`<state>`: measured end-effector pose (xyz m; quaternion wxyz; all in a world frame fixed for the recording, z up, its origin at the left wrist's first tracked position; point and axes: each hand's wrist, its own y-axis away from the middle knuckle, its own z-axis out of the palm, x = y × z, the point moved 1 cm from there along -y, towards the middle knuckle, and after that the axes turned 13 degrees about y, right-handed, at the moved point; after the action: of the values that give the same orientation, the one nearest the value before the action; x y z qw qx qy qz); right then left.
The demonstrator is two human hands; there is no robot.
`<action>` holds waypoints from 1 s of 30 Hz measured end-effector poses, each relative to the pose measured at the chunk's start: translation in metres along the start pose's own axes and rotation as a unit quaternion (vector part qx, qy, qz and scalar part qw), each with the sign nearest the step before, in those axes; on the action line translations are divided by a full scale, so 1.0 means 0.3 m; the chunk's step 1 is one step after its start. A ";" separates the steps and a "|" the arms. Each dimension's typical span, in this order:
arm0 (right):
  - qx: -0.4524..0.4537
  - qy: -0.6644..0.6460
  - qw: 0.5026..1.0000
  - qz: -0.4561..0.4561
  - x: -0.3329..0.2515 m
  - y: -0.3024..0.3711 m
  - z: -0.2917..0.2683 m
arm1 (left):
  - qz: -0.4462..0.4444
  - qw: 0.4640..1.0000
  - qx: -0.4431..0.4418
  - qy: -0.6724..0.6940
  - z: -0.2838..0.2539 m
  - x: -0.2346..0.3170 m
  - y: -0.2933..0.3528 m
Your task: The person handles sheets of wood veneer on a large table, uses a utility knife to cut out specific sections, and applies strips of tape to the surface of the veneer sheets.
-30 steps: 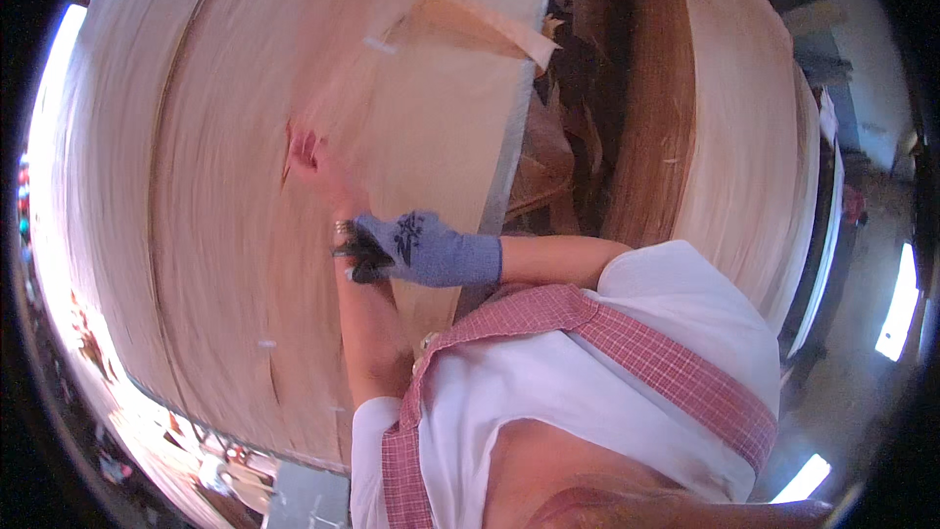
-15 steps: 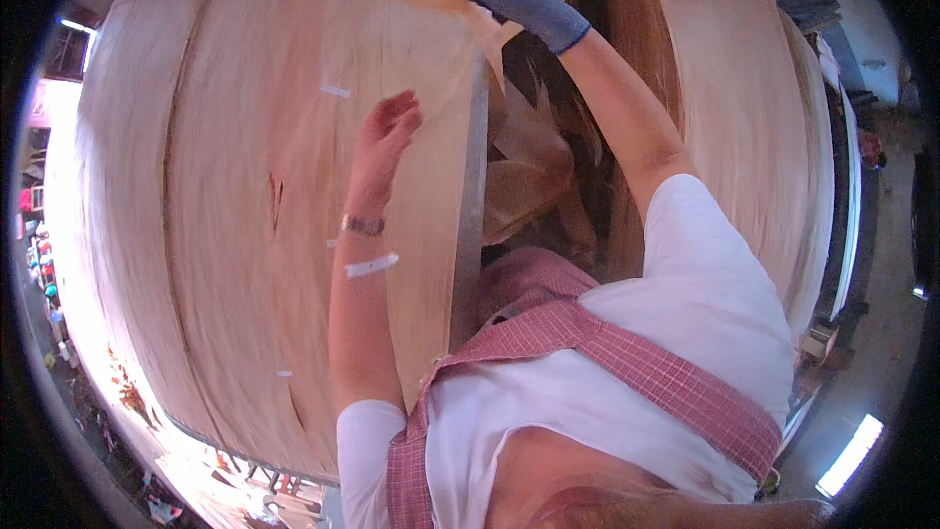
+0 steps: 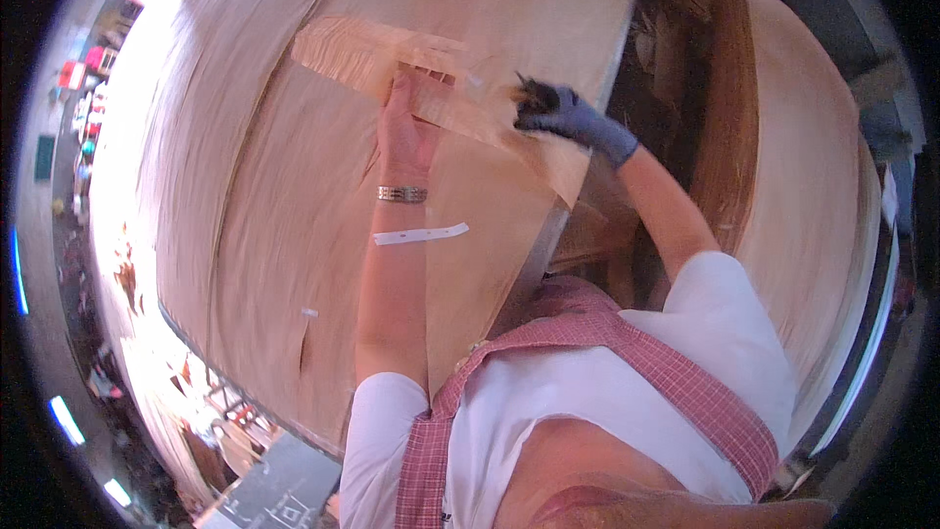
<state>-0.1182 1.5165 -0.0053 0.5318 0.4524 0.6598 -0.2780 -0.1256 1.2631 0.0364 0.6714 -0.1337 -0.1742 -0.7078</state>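
Observation:
A thin pale strip of wood veneer (image 3: 343, 57) lies slantwise across a large veneer sheet (image 3: 264, 225). My bare left hand (image 3: 406, 127), with a metal-banded watch at the wrist, rests on the strip, its fingers stretched out and slightly apart. A white paper tape strip (image 3: 421, 234) sticks to my left forearm. To the right, my right hand (image 3: 563, 118), in a grey-blue glove with black-coated fingers, is curled above the strip's right part. A yellowish bit shows at its blurred fingertips; what they hold cannot be made out.
Right of the sheet's edge is a dark gap with torn veneer pieces (image 3: 587, 230). Beyond it stands another thick veneer stack (image 3: 803, 167). Small white tape bits (image 3: 309, 312) dot the sheet. A grey board (image 3: 279, 490) is at lower left.
My right hand has come down and nearer from the far edge. My left hand has moved forward onto the veneer strip, which now lies farther down the sheet. The view has turned.

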 end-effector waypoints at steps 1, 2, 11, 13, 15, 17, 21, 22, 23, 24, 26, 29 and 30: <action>-0.017 0.083 0.996 0.036 0.040 0.046 0.031 | 0.003 1.000 -0.005 0.004 -0.032 0.029 0.006; -0.038 -0.072 0.993 0.088 0.121 0.086 0.072 | 0.005 1.000 -0.012 0.008 -0.053 0.064 0.015; -0.308 0.175 0.905 0.234 -0.001 -0.018 -0.035 | 0.171 0.983 0.030 -0.054 -0.190 0.562 0.019; -0.274 0.140 0.934 0.182 -0.022 -0.106 -0.048 | 0.201 0.978 0.044 -0.021 -0.278 0.658 0.026; -0.245 0.093 0.947 0.187 -0.170 -0.236 -0.022 | 0.231 0.972 0.046 0.001 -0.381 0.781 0.060; -0.231 0.204 0.942 0.128 -0.314 -0.360 0.041 | 0.249 0.968 0.027 0.021 -0.473 0.894 0.133; -0.255 0.250 0.934 0.004 -0.397 -0.583 0.198 | 0.290 0.931 0.213 -0.059 -0.564 0.987 0.289; -0.270 0.280 0.921 0.019 -0.376 -0.643 0.232 | 0.256 0.926 0.276 -0.026 -0.563 0.958 0.308; -0.275 0.255 0.927 -0.013 -0.381 -0.676 0.293 | 0.228 0.912 0.342 0.008 -0.537 0.918 0.330; -0.278 0.230 0.932 -0.043 -0.393 -0.702 0.356 | 0.184 0.923 0.335 -0.040 -0.492 0.849 0.313; -0.259 0.187 0.941 -0.108 -0.340 -0.754 0.472 | 0.100 0.960 0.248 0.080 -0.520 0.703 0.288; -0.280 0.196 0.938 -0.057 -0.352 -0.717 0.565 | 0.090 0.956 0.279 0.014 -0.648 0.617 0.213; -0.297 0.175 0.938 -0.015 -0.358 -0.686 0.547 | 0.113 0.957 0.266 -0.003 -0.685 0.633 0.202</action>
<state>-0.2254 1.2553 0.0275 0.5140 0.3050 0.8017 0.0064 -0.0679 1.0015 -0.0650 0.7576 0.0293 -0.3421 -0.5551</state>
